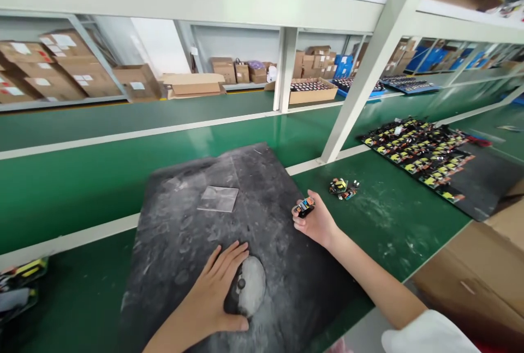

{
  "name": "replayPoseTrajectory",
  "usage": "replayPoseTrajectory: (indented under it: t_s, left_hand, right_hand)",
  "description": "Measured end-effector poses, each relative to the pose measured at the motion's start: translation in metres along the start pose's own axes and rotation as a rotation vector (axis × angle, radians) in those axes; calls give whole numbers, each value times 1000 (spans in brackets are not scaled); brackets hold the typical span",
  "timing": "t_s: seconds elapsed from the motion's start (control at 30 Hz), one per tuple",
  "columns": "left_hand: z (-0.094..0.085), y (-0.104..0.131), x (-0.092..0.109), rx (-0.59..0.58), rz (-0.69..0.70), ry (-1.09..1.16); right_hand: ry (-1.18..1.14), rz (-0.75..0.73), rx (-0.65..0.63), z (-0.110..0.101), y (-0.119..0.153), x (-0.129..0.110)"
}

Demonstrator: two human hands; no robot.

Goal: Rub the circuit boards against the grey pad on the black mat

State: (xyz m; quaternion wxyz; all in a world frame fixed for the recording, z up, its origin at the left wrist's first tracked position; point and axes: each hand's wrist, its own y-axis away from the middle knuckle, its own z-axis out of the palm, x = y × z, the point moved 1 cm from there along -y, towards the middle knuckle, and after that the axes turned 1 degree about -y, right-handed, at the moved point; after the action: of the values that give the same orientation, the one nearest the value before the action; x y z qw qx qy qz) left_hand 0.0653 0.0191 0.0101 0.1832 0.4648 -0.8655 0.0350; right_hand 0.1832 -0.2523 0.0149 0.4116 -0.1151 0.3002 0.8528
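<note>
A black mat (184,255) with pale dusty smears lies on the green bench. My left hand (216,287) rests on it, fingers and thumb spread around the left side of a round grey and black disc (252,286) with a small dark knob. At the mat's right edge my right hand (317,222) is raised, its fingers wrapped round a small circuit board (305,207) with orange, blue and black parts. A flat grey square plate (218,199) lies on the upper part of the mat.
A few small boards (343,188) sit right of the mat, near a white post (368,64). Many boards cover a black sheet (485,184) at the right. Cardboard (470,265) stands front right; more boards (24,274) lie far left. Boxed shelves are behind.
</note>
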Motion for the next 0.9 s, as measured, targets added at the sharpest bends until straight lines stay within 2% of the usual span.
replayPoseTrajectory:
  t_s: [0.67, 0.73, 0.77, 0.9]
  left_hand:
    - [0, -1, 2, -5, -13, 6]
    - [-1, -2, 3, -10, -16, 6]
    - [-1, -2, 3, -9, -14, 5]
    - [-3, -3, 5, 0, -7, -5]
  right_hand:
    - [39, -23, 25, 3, 3, -2]
    - [124, -92, 11, 6, 3, -1]
    - [214, -173, 18, 7, 4, -1]
    - [669, -612, 161, 8, 10, -2]
